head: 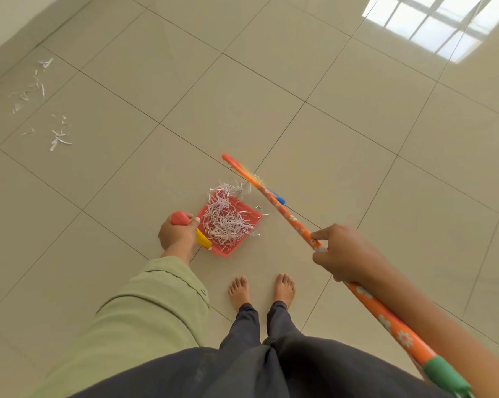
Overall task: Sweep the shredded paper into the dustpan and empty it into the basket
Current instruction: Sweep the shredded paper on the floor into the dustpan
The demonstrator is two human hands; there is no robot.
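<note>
Gripping the red handle of the dustpan (pixel 231 225), the left hand (pixel 177 233) is seen just left of the frame's centre, fingers curled round the grip, with a green sleeve (pixel 144 305) running down to the lower left. The pan is loaded with a loose heap of shredded paper (pixel 228 222), and several strips are draped over its far lip and right edge. The right hand (pixel 344 255) is closed round the orange flowered shaft of the broom (pixel 300 229), whose head is blurred above the pan near mid-frame; whether the bristles touch the floor cannot be told.

A second scatter of paper strips (pixel 41 104) is left on the tiled floor (pixel 300 96) at the upper left of the frame, well apart from the pan — so the sweeping is judged unfinished. No basket is shown anywhere in view.

Several risks are judged from here. The overhanging strips could be shed if the pan is tilted forward or lifted sharply, since nothing holds them but their own tangle. The light pile could be scattered by any draught or by a quick swing of the arm — a level, slow carry would be called for. The broom head, if brought down carelessly, could flick paper out over the lip. Bare feet (pixel 261 290) are placed just below the pan, so dropped strips could be trodden and spread
</note>
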